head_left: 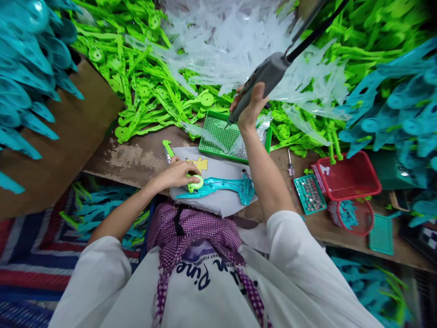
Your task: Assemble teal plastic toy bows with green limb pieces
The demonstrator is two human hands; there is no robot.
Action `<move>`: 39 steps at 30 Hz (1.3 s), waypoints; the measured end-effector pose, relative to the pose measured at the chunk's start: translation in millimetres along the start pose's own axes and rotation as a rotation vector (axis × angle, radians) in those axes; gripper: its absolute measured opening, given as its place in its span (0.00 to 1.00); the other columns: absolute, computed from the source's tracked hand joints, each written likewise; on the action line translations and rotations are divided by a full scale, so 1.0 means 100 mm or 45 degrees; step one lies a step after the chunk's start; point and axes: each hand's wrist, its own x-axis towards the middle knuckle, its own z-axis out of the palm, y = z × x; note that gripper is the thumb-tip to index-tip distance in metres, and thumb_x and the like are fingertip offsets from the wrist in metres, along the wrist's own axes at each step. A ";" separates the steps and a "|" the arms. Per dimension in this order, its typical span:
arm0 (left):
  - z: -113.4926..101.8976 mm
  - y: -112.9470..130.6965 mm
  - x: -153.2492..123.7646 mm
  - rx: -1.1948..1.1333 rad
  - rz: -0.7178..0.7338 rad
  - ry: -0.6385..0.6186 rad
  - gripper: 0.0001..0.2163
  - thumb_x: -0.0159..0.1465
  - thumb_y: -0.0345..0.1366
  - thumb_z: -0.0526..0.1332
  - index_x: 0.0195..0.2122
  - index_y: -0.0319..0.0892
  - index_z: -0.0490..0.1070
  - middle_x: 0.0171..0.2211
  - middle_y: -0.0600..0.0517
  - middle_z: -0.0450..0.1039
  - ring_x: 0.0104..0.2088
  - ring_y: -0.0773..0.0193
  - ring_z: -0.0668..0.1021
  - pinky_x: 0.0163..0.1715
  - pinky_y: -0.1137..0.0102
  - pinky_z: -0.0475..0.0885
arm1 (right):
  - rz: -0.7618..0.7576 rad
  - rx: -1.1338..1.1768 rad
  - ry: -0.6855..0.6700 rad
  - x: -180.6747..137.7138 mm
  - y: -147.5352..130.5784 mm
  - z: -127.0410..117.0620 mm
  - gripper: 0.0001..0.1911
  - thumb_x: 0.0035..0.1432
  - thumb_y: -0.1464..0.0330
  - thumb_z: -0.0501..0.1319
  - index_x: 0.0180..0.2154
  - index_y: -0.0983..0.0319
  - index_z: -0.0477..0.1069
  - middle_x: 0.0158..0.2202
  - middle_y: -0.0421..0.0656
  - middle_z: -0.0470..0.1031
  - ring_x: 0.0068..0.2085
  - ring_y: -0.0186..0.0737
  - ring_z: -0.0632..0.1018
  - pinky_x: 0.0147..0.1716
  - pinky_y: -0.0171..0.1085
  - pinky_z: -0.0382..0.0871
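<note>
Head view, looking down on the worktop (pixel 136 159). Our right hand (pixel 251 107) was raised at 12 o'clock of the scene, its fingers (pixel 256 93) clenched around the grey body of a powered screwdriver (pixel 268 73) that hung on a dark cable. The tool's tip pointed down over the green tray (pixel 218 132), whose right half held small screws.

Our left hand (pixel 177 175) lay at 7 o'clock of that tray, fingers curled over and grasping a green disc (pixel 196 184). The disc sat on the round left end of a teal part (pixel 221 186). This part lay flat, lengthwise from 9 to 3 o'clock, on a pale sheet (pixel 218 168) at the near edge of the worktop.

At 3 o'clock of the sheet we saw a hand screwdriver (pixel 290 165), a small teal tray (pixel 310 193) of screws just beside it, and a red basket (pixel 348 175) beyond.

Loose green parts (pixel 143 86) were heaped from 10 to 12 o'clock, with clear parts (pixel 225 50) piled behind the tray.
</note>
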 end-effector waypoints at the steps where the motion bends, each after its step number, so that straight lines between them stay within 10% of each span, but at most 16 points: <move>1: -0.01 -0.01 0.02 -0.004 -0.003 -0.019 0.10 0.66 0.43 0.66 0.45 0.47 0.80 0.50 0.50 0.81 0.52 0.52 0.77 0.54 0.56 0.53 | -0.002 -0.009 -0.009 0.00 0.01 0.00 0.37 0.51 0.28 0.45 0.30 0.54 0.63 0.21 0.36 0.61 0.21 0.37 0.72 0.19 0.41 0.66; 9: 0.01 -0.02 0.03 -0.032 -0.014 0.000 0.11 0.66 0.46 0.66 0.44 0.47 0.81 0.48 0.50 0.82 0.48 0.54 0.77 0.52 0.58 0.53 | 0.083 -0.023 0.007 -0.08 -0.12 0.06 0.38 0.46 0.26 0.46 0.29 0.53 0.62 0.22 0.37 0.62 0.25 0.39 0.73 0.22 0.42 0.68; 15: 0.00 -0.01 0.04 -0.052 -0.015 -0.020 0.11 0.65 0.45 0.66 0.44 0.48 0.82 0.47 0.50 0.82 0.48 0.54 0.78 0.50 0.59 0.52 | 0.126 0.081 0.149 -0.14 -0.78 0.01 0.42 0.42 0.23 0.42 0.26 0.53 0.65 0.17 0.35 0.57 0.16 0.34 0.64 0.15 0.38 0.59; 21: 0.04 -0.05 0.01 -0.076 0.043 0.009 0.10 0.64 0.44 0.67 0.43 0.48 0.81 0.46 0.51 0.82 0.47 0.55 0.77 0.51 0.59 0.52 | 0.161 0.223 -0.198 -1.09 -1.48 0.03 0.40 0.39 0.23 0.46 0.22 0.51 0.65 0.13 0.36 0.57 0.15 0.38 0.66 0.13 0.39 0.59; 27: 0.09 -0.10 0.02 0.033 0.059 0.055 0.09 0.62 0.43 0.66 0.41 0.48 0.81 0.37 0.54 0.81 0.42 0.55 0.76 0.50 0.59 0.54 | 0.248 0.165 -0.548 -1.90 -1.20 0.25 0.45 0.31 0.20 0.42 0.25 0.50 0.67 0.17 0.41 0.67 0.25 0.49 0.77 0.19 0.46 0.71; 39: 0.09 -0.07 0.00 0.031 0.028 0.133 0.15 0.60 0.42 0.66 0.47 0.45 0.76 0.34 0.52 0.76 0.46 0.46 0.75 0.52 0.55 0.60 | 0.406 0.254 -0.847 -2.02 -1.10 0.48 0.42 0.29 0.24 0.55 0.24 0.56 0.68 0.14 0.38 0.64 0.22 0.45 0.75 0.21 0.43 0.74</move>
